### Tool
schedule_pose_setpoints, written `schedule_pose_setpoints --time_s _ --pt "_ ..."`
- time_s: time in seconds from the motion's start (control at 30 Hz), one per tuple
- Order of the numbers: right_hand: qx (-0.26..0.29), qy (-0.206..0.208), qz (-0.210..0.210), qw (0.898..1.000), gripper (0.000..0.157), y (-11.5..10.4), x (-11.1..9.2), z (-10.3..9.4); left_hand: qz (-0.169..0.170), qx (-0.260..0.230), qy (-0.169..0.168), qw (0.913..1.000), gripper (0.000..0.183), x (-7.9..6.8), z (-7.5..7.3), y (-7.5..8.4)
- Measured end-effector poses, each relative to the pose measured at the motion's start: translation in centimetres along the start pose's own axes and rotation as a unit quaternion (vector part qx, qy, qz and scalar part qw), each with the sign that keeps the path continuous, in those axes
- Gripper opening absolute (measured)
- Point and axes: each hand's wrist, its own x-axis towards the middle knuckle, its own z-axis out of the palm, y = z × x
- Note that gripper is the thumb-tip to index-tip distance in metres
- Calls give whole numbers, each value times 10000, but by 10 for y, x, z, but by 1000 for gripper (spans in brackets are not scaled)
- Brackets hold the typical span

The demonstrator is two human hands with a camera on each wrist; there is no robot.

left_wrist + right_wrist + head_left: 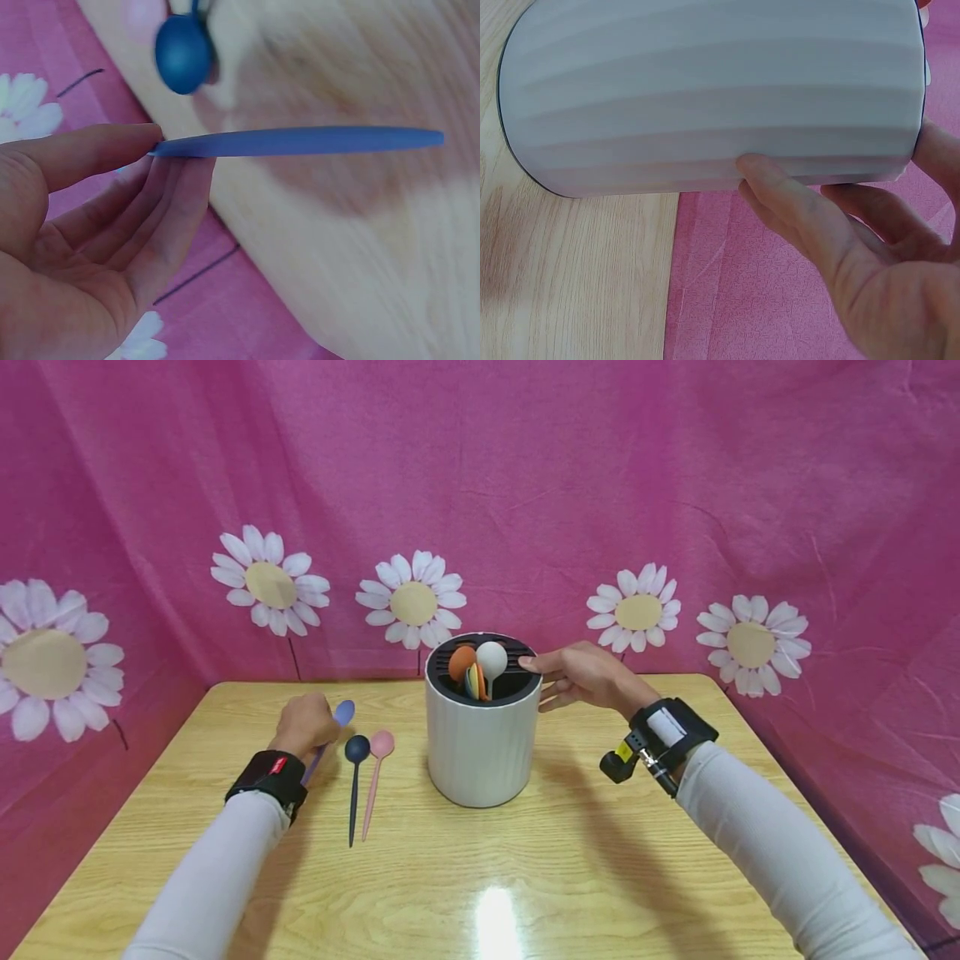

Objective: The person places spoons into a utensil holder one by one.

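My left hand point(306, 725) pinches a periwinkle-blue spoon point(344, 713) between thumb and fingers, just above the table at the left. In the left wrist view, the spoon's handle point(315, 141) sticks out past the fingertips. A dark navy spoon point(357, 749) and a pink spoon point(382, 744) lie side by side to its right. At the centre stands a white ribbed utensil holder point(480, 752) with a black slotted top. My right hand point(581, 675) holds its right edge, thumb on the rim and fingers against the outer wall point(720, 112).
Inside the holder stand an orange spoon point(462, 662), a white spoon point(492, 658) and several coloured ones partly hidden. The light wooden table point(390, 902) ends at a pink flowered cloth point(510, 485) at the back and sides.
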Motion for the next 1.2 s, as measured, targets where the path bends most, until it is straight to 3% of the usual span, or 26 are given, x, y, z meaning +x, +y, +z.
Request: schedule_pose_setpoints --time_s 0.2,0.37,0.73,1.07,1.2 --pt "53 -24 38 10000 47 0 0 2 491 -263 174 9983 23 0 -9 20" --pt "55 -5 8 10000 49 0 -1 1 744 -757 258 9940 3 -2 -20 41" --pt "25 -71 -12 10000 50 3 0 1 932 -1216 197 9880 12 -14 -43 87" --pt "-2 -42 -5 10000 51 -1 0 3 1297 -1911 360 9723 15 -35 -72 118" --pt "39 -50 1 10000 51 -1 1 3 1569 -1938 560 9668 15 -44 -80 132"
